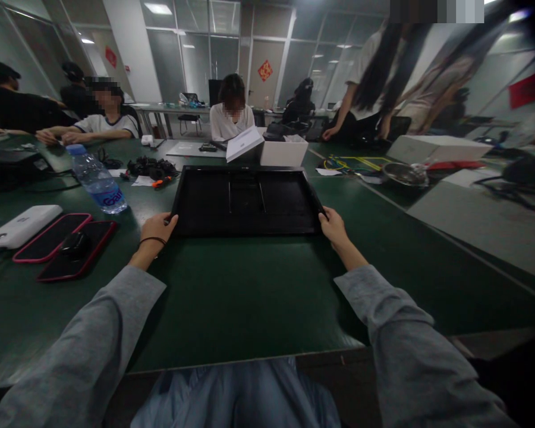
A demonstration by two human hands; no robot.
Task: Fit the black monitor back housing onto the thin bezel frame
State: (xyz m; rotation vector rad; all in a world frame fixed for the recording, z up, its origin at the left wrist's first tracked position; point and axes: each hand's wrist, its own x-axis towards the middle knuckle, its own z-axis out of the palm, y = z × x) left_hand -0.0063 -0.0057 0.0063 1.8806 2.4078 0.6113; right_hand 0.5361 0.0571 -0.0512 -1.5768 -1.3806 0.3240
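Black and rectangular, the shallow tray lies crosswise ahead of the person, over the green table, its long axis running left to right and its recessed face turned up and toward the wearer; two thin lines run front to back near its middle; the left hand grasps its left end, and the right hand grips its right end; whether its underside touches the table I cannot tell; just beyond its far edge a white box and a tilted white panel stand in the way; near the left hand are a plastic bottle, a dark tangle of cables and two pink-edged slabs; farther right sit a shiny bowl and a pale board.
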